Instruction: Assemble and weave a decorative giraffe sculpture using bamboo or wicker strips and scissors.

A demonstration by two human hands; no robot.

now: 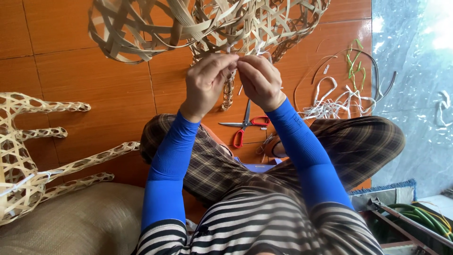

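On the orange tiled floor [94, 89], at twelve o'clock from the seated person, lies a large open-weave bamboo basket frame [207, 23], its loose strips spreading from ten to one o'clock. A second woven bamboo piece with leg-like tubes [28, 151] sits well apart at nine o'clock, above a tan sack [80, 222]. At two o'clock a heap of white and green strip offcuts [339, 99] lies near the grey tarpaulin [415, 94].

Both hands meet at the lower rim of the basket frame. The left hand [205, 85] and the right hand [259, 82] touch knuckle to knuckle, fingers [222, 63] curled closed and pinching a thin white binding strip [231, 49] that runs up toward twelve o'clock into the weave. The strip's long axis points away from the body; both hands stand equally near it. A braided bamboo length [228, 94] hangs down toward six o'clock between the wrists.

Red-handled scissors [245, 125] lie on the floor just below the hands, blades toward nine o'clock, nearer the right hand.
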